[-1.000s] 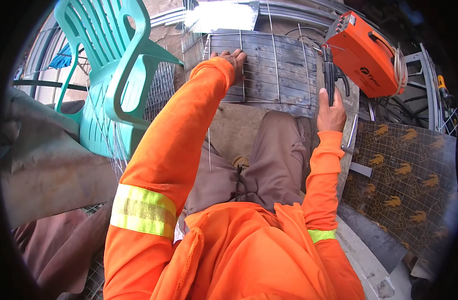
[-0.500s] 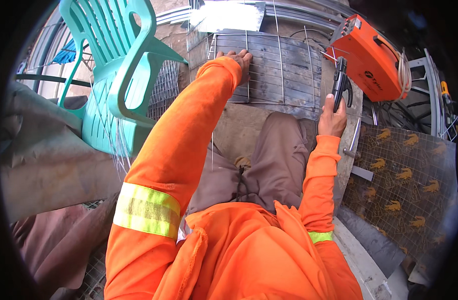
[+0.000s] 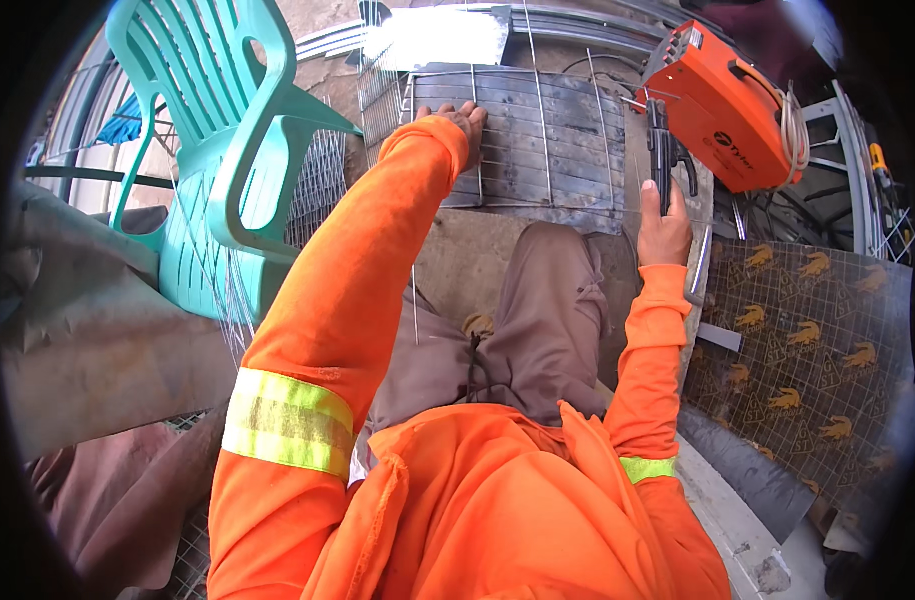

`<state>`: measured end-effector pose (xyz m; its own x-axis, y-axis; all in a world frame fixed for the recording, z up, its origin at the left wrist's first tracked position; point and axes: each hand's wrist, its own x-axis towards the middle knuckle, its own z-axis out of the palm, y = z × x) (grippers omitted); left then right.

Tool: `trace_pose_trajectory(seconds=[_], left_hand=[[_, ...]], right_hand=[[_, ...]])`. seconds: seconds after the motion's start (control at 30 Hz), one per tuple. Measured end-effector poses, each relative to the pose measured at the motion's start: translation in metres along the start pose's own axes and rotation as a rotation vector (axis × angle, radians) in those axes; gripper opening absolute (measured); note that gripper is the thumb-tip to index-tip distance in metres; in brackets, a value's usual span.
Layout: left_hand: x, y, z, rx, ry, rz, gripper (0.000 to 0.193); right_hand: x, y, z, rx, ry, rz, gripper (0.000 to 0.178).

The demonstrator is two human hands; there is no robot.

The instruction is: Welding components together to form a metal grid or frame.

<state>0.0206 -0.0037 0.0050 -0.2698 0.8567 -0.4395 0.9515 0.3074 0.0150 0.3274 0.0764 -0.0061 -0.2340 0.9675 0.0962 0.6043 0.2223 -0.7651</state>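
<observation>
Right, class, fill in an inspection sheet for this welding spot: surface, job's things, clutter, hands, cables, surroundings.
Surface: dark scorched slatted panel, worn.
Job's things: thin wire rods laid across the panel; black electrode holder.
Clutter: wire mesh sheet beside the green plastic chair.
Hands: left hand pressing on the panel; right hand gripping the holder.
Cables: coiled lead on the orange welding machine.
Surroundings: patterned mat under mesh, grey tarp.

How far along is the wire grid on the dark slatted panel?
Done: several thin wire rods already lie lengthwise across the dark slatted metal panel. In hand: the left hand presses the panel's near-left part, while the right hand grips a black welding holder beside the orange welding machine. Left: finished joints cannot be judged.
</observation>
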Motion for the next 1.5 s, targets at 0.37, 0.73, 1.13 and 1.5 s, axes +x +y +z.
trace_pose_trajectory(seconds=[0.37,0.73,1.13,1.5], left_hand=[[-0.001,-0.002,-0.002,-0.008,-0.006,0.001,0.054],[0.002,0.001,-0.006,0.008,-0.091,-0.061,0.054],[0.007,-0.007,0.011,-0.005,0.034,0.002,0.054],[-0.002,-0.006,0.002,-0.052,-0.005,-0.024,0.053]], right_hand=[[-0.008,-0.016,-0.011,0.656,0.077,0.351,0.031],[0.000,0.010,0.011,0.233,0.010,0.193,0.040],[-0.004,-0.017,0.017,0.056,0.117,0.095,0.040],[-0.014,-0.001,0.019,0.145,0.096,0.126,0.039]])
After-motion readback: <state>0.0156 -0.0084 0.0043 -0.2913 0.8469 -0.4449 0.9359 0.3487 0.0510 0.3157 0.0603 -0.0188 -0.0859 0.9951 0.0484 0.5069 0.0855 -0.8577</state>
